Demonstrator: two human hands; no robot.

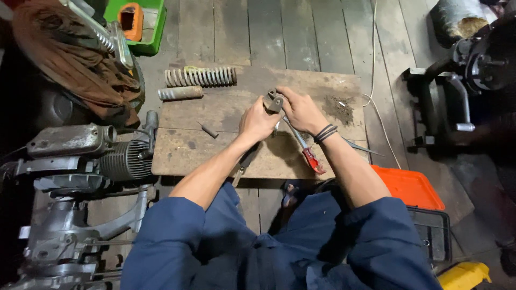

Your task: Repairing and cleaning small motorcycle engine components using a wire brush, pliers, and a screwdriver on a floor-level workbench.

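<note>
The person sits on the floor over a worn wooden board (215, 115) lying on the dark planks, both forearms stretched out above it. The left hand (257, 122) has its fingers curled shut around a small metal part (275, 102) held just above the board's middle. The right hand (302, 111) meets it from the other side, fingertips pinching the same part at its top, while a pair of red-handled pliers (301, 142) runs back under that palm, the red grips pointing toward the person's lap. A dark band sits on the right wrist.

On the far edge of the board lie two coil springs: a long open one (200, 76) and, just in front of it, a shorter, tighter one (180, 93). A small bolt (208, 130) rests on the board left of the hands.

To the left stands a grey engine (80, 161) with cooling fins, touching the board's edge. A green box (141, 24) sits beyond it, and an orange tray (409, 187) lies by the right knee.
</note>
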